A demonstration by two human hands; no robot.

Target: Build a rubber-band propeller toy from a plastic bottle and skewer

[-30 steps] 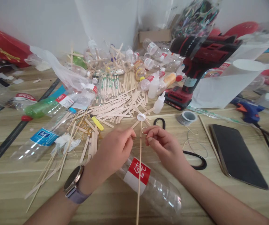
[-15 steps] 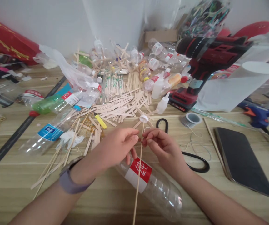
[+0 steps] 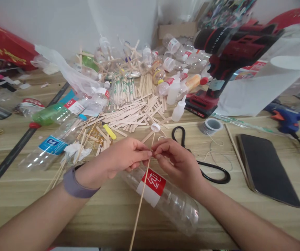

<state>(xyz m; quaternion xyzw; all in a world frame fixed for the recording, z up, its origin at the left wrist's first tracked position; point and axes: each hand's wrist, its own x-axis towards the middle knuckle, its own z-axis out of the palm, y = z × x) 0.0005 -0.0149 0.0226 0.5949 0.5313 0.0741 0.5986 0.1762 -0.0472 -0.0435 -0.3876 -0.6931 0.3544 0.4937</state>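
Note:
A long thin wooden skewer (image 3: pixel 140 200) slants up from the bottom edge to a white bottle cap (image 3: pixel 155 127) at its far end. My left hand (image 3: pixel 129 153), with a purple band on its wrist, pinches around the skewer below the cap. From the other side, my right hand (image 3: pixel 174 160) has its thumb and fingertips closed at the same spot. Anything small between the fingertips is hidden. Beneath the skewer, a clear plastic bottle (image 3: pixel 177 205) with a red and white label lies on its side. Black-handled scissors (image 3: pixel 215 174) lie beside my right hand, partly covered by it.
Loose craft sticks (image 3: pixel 129 116), a yellow marker (image 3: pixel 109 131) and bottles crowd the middle and back. To the right are a red cordless drill (image 3: pixel 223 59), a grey roll (image 3: pixel 211 126), a dark phone (image 3: pixel 268 170) and a blue glue gun (image 3: pixel 287 116). A black rod (image 3: pixel 16 150) crosses the left.
My left hand's fingers have closed in on the skewer and now meet my right fingertips. The skewer leans more, its lower end shifted left. The whole view has shifted slightly.

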